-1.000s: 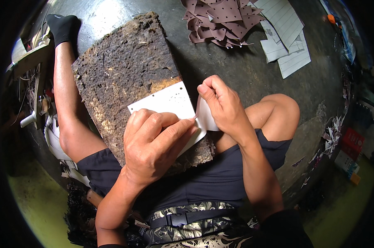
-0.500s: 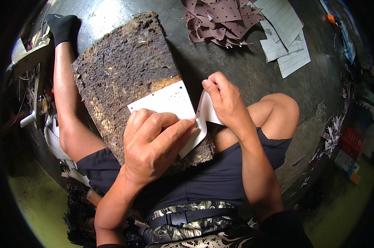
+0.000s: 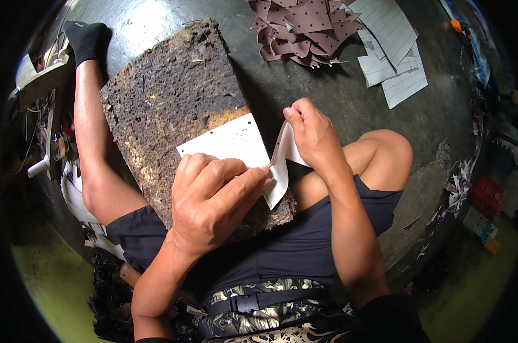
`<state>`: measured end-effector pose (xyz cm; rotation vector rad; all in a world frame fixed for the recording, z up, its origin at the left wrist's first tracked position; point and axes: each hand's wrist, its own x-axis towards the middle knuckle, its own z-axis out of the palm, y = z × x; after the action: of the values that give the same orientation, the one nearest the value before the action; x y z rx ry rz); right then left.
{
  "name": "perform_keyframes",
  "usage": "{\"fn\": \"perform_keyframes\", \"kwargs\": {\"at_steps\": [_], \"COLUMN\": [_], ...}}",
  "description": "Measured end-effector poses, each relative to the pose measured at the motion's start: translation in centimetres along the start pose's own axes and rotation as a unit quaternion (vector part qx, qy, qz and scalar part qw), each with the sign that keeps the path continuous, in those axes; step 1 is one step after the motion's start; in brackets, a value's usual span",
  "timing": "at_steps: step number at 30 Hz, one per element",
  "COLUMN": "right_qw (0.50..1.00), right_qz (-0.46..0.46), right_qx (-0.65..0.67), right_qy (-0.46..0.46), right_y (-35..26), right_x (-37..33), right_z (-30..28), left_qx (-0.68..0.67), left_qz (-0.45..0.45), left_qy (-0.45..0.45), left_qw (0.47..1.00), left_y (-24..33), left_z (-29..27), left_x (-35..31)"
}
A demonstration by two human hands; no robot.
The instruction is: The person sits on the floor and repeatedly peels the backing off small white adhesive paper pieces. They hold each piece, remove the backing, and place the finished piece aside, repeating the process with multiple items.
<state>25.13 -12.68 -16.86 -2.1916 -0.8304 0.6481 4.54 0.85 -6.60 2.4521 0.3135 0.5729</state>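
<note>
A white sheet [image 3: 224, 140] with a few holes along its edge and tiny dark specks lies on a rough, dark block [image 3: 173, 80]. My left hand [image 3: 210, 197] rests over its near part, thumb and forefinger closed on it at the fold beside the block's right edge. Past that fold the material rises as a strip with a pinkish-brown face [image 3: 279, 143] and a white back. Its upper end is pinched in the closed fingers of my right hand [image 3: 310, 128], held off the block's right side. My left fingertips hide part of the fold.
A pile of pinkish-brown pieces with holes [image 3: 304, 28] lies on the floor beyond the block. Lined paper sheets [image 3: 405, 86] are right of it. My outstretched leg [image 3: 93, 131] flanks the block's left side; my bent knee [image 3: 390, 151] is at the right. Scraps [image 3: 459, 183] lie far right.
My right hand has shifted slightly up, with the strip still in its fingers. The sheet's near corner has swung to the right. My left hand stays nearly in place.
</note>
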Motion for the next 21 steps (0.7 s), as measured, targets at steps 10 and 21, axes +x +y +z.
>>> {"fn": "perform_keyframes", "kwargs": {"at_steps": [10, 21], "right_qw": [1.000, 0.979], "right_qz": [0.002, 0.000], "right_qx": [-0.006, -0.135], "right_qy": [0.000, 0.153], "right_y": [0.6, -2.0], "right_x": [0.0, 1.0], "right_z": [0.1, -5.5], "left_qx": [0.024, 0.050], "left_qz": [0.024, 0.018], "left_qy": [-0.009, -0.053], "left_qw": [0.999, 0.997], "left_y": [-0.1, 0.8], "left_z": [-0.5, -0.7], "left_x": [-0.1, 0.7]}}
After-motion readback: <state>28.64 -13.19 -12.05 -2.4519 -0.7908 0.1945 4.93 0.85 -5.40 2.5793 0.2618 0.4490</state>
